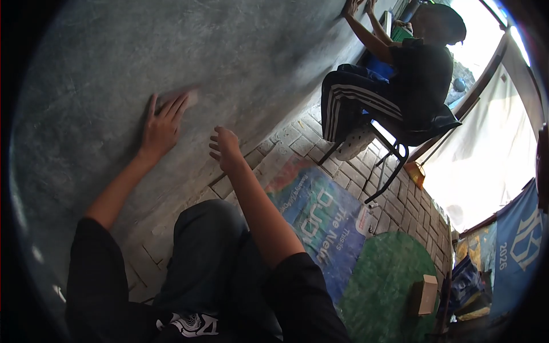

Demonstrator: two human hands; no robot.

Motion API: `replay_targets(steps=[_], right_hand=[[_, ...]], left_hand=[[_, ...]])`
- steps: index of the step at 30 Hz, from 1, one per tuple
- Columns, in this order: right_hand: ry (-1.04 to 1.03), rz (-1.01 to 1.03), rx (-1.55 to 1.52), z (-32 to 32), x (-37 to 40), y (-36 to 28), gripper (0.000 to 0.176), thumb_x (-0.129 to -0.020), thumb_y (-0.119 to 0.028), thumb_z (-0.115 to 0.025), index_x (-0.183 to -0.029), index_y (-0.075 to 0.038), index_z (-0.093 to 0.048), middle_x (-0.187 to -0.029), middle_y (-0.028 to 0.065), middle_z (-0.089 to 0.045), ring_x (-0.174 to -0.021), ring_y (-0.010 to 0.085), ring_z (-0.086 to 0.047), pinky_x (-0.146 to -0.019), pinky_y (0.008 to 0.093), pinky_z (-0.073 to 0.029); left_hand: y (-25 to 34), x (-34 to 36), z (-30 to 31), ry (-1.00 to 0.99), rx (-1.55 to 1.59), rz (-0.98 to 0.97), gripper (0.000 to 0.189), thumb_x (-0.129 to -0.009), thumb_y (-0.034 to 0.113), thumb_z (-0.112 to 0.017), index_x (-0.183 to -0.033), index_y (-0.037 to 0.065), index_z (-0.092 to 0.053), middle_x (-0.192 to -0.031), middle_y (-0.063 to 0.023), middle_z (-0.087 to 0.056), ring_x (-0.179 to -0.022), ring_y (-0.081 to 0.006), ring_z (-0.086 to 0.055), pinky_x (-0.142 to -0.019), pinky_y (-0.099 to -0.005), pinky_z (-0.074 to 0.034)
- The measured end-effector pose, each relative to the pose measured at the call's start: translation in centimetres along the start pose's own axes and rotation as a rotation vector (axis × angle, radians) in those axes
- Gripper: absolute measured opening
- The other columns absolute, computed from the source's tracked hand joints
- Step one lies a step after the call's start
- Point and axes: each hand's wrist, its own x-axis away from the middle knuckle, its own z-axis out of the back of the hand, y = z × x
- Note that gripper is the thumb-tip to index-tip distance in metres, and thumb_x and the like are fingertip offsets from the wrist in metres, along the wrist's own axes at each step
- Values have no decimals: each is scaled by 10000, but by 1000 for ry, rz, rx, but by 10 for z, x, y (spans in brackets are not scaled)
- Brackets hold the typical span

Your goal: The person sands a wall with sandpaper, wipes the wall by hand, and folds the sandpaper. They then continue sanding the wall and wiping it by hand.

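My left hand (pixel 162 128) lies against a grey, smooth-looking wall (pixel 114 51) with its fingers stretched out. Under and just past its fingertips shows a thin, pale pinkish piece (pixel 193 98), pressed to the wall and blurred; I cannot tell what it is made of. Lower and to the right, my right hand (pixel 225 148) is held in the air near the wall. Its fingers are loosely bent and apart, with nothing in them.
Another person (pixel 420 80) sits on a black chair (pixel 394 143) at upper right, both hands on the wall. A printed banner (pixel 326 211) and a green round mat (pixel 383 286) cover part of the brick paving (pixel 394 211). A small cardboard box (pixel 427 295) stands on the mat.
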Motion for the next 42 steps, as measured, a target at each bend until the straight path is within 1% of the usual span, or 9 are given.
replay_targets(steps=[3, 6, 12, 15, 21, 25, 32, 37, 42], right_hand=[[-70, 123, -3, 1, 6, -10, 494, -880, -338, -437, -1275, -46, -386, -1246, 156, -452, -1101, 279, -461, -893, 394, -381], [-150, 136, -35, -10, 15, -13, 491, -881, -348, -432, -1261, -39, -398, -1251, 159, -447, -1114, 298, -452, -897, 409, -379], [-69, 253, -61, -14, -2, -4, 503, -895, -371, -397, -1257, -23, -368, -1229, 168, -450, -1093, 293, -455, -889, 412, -382], [-5, 279, -102, -4, 0, -10, 505, -897, -382, -392, -1247, -20, -361, -1212, 165, -453, -1089, 285, -453, -880, 412, -384], [19, 291, -85, 14, 6, -21, 498, -897, -386, -391, -1234, -19, -374, -1194, 154, -459, -1095, 278, -450, -875, 405, -381], [24, 322, -23, 20, 4, -19, 499, -897, -388, -387, -1237, -23, -380, -1194, 149, -460, -1088, 268, -451, -874, 396, -378], [28, 358, 36, 15, 1, -11, 482, -903, -391, -370, -1199, -17, -441, -1146, 140, -477, -1019, 241, -458, -853, 384, -387], [19, 341, 61, 13, 2, -11, 483, -905, -396, -367, -1194, -17, -447, -1123, 138, -488, -1000, 233, -461, -838, 379, -394], [7, 339, 83, 12, 4, -12, 472, -906, -392, -367, -1179, -18, -455, -1120, 129, -489, -947, 209, -466, -812, 366, -398]], left_hand=[[6, 48, 8, -170, 29, 69, 737, -708, 144, -606, -1375, 107, -295, -1394, 8, -352, -1214, -116, -396, -1116, -487, -99], [9, 43, 8, -157, 37, 63, 756, -698, 160, -621, -1374, 106, -288, -1406, 15, -332, -1218, -113, -389, -1115, -485, -100], [26, -37, -15, 13, 66, 13, 770, -687, 174, -632, -1374, 102, -291, -1405, 10, -335, -1234, -119, -374, -1116, -478, -106], [33, -43, -16, -8, 72, 50, 759, -700, 186, -624, -1376, 102, -288, -1405, 13, -336, -1244, -116, -362, -1116, -473, -111], [25, 32, -15, -176, -3, 107, 805, -708, 190, -616, -1410, 155, -223, -1424, 33, -302, -1260, -112, -341, -1114, -478, -106], [23, 41, -6, -223, 15, 151, 818, -715, 188, -614, -1419, 176, -199, -1432, 40, -284, -1267, -103, -329, -1112, -487, -99], [23, -25, 8, -28, 13, 155, 752, -738, 200, -603, -1402, 168, -252, -1425, 53, -300, -1278, -89, -314, -1111, -494, -97], [18, -16, 6, -1, -22, 156, 759, -746, 222, -605, -1408, 181, -236, -1430, 67, -287, -1283, -79, -303, -1113, -492, -100], [20, 44, 0, -224, -74, 258, 804, -739, 243, -621, -1419, 209, -193, -1445, 75, -251, -1283, -81, -301, -1106, -510, -104]])
